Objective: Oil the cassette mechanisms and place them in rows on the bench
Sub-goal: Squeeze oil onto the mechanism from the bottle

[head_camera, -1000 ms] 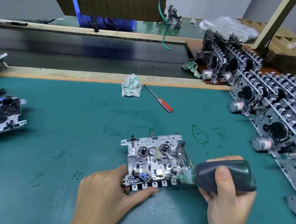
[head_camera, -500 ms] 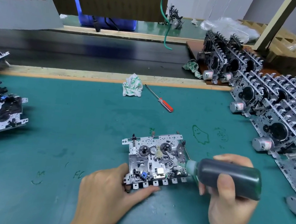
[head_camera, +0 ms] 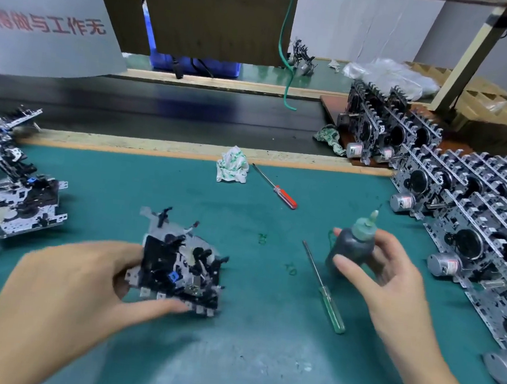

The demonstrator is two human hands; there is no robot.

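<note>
Left hand point(head_camera: 80, 280) grips silver-black metal cassette mechanism point(head_camera: 180, 265) mid-bench nr front edge, tilted. Right hand point(head_camera: 384, 277) clamps dark plastic oil bottle point(head_camera: 353, 249) upright. Risk: mech slips from that edge-only hold, oil drips onto mat.

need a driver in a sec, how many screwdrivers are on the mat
2: a red-handled screwdriver beside the crumpled rag, and a green-handled screwdriver lying by the oil bottle. More could be hidden.

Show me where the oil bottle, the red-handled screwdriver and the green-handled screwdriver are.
oil bottle point(head_camera: 353, 249): head view, on its dark body.
red-handled screwdriver point(head_camera: 286, 197): head view, on its red handle.
green-handled screwdriver point(head_camera: 332, 310): head view, on its green handle.
</note>
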